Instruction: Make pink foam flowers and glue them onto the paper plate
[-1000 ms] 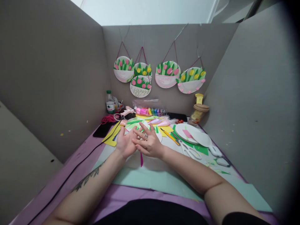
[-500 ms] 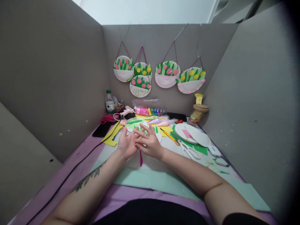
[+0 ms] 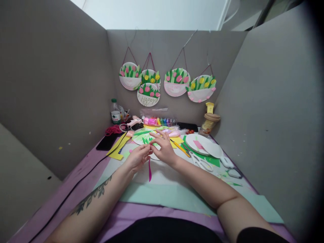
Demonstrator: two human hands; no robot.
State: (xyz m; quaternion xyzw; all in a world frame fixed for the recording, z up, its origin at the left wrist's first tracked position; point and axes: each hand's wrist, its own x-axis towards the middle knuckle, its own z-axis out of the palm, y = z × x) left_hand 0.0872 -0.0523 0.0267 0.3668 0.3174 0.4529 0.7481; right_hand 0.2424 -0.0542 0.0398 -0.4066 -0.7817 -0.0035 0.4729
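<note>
My left hand (image 3: 138, 157) is closed, its thumb and fingertips pinched together above the white sheet. My right hand (image 3: 164, 148) meets it there, thumb and index finger pinched at the left fingertips and the other fingers raised. Whatever lies between the fingertips is too small to make out. Below the hands a magenta plastic tool (image 3: 150, 171) lies on the sheet. Just behind them is a paper plate with green paper leaves (image 3: 146, 140), partly covered by my right hand. A small pink piece (image 3: 131, 151) is left of the hands.
White scissors (image 3: 201, 162), a yellow cutter (image 3: 181, 147) and stacked paper plates (image 3: 198, 144) lie to the right. A black phone (image 3: 106, 142) and black cable are at left. Coloured clay packs (image 3: 159, 122) line the back; decorated plates (image 3: 177, 82) hang on the wall.
My left hand has turned from an open palm to a pinch. My right fingers have moved from over the left palm to its fingertips. The view has shifted slightly.
</note>
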